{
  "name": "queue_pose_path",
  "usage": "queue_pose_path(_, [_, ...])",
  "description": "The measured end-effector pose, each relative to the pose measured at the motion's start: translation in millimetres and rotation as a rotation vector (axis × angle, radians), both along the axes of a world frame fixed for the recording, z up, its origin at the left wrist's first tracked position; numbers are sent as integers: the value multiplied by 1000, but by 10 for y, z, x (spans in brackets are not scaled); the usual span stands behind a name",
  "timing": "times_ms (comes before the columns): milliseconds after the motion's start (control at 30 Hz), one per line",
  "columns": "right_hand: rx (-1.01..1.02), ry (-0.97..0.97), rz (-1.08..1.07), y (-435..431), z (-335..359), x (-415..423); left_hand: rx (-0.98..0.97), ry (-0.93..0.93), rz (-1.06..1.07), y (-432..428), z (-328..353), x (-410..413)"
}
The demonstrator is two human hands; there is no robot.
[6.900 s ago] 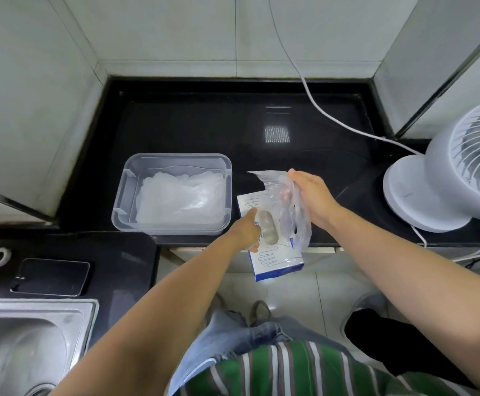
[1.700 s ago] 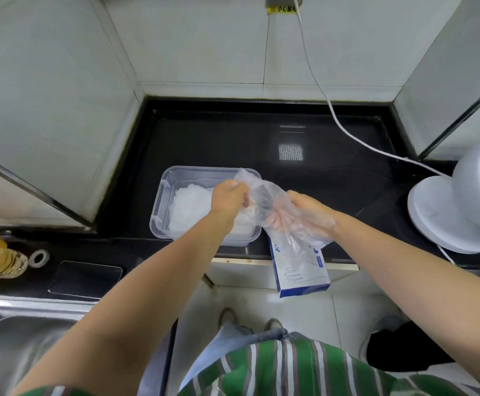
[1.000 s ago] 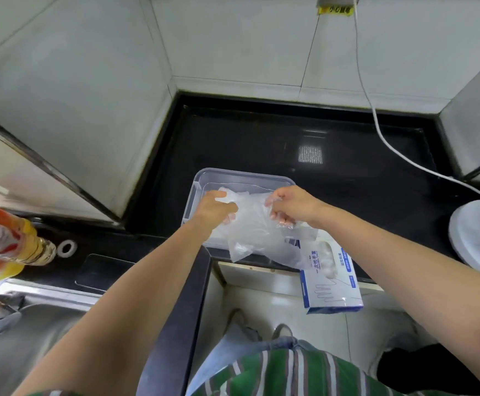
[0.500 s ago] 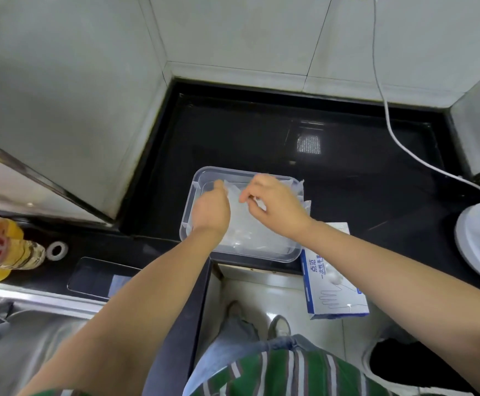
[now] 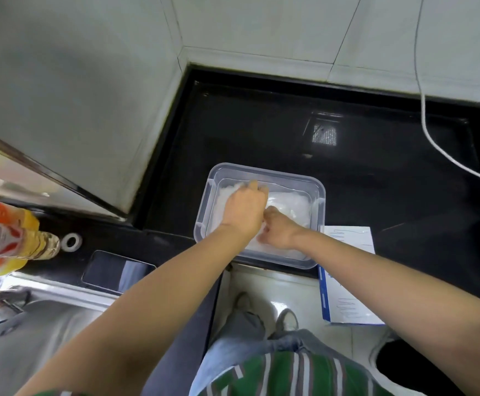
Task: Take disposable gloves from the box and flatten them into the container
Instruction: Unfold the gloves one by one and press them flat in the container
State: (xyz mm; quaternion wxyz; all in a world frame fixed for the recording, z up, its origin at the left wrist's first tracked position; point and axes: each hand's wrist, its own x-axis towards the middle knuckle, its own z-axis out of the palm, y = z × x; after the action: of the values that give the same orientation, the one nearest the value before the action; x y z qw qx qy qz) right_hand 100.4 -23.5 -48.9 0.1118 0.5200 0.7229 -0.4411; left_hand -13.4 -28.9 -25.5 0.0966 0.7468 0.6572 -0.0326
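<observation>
- Pressing into the clear container (image 5: 317,195) on the black counter (image 5: 376,167), the left hand (image 5: 243,208) lies palm-down, fingers flat on the gloves (image 5: 293,205).
- Right hand (image 5: 276,234) rests beside it on the pile, fingers tucked under; I cannot tell whether it pinches any film.
- Gloves look feather-light, limp, slippery and springy; I'd take a cuff edge, then smooth with flat palms.
- Glove box (image 5: 350,295) overhangs the counter edge, just right.
</observation>
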Motion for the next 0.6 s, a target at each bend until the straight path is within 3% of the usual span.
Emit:
queue_pose_path(100, [-52,-13,-15,11,-45,16,-355,-202,274,46,-135,-4])
queue_pose_path(167, [-97,-32,-51,38,-61,60,-479,-266,341,49,-263,-77])
queue_pose_path(300, [-193,-78,-143,73,-107,170,-580,-226,341,17,-430,-216])
queue_pose_path(600, [-117,-202,-39,-22,-110,146,-640,-57,239,-53,-436,-191])
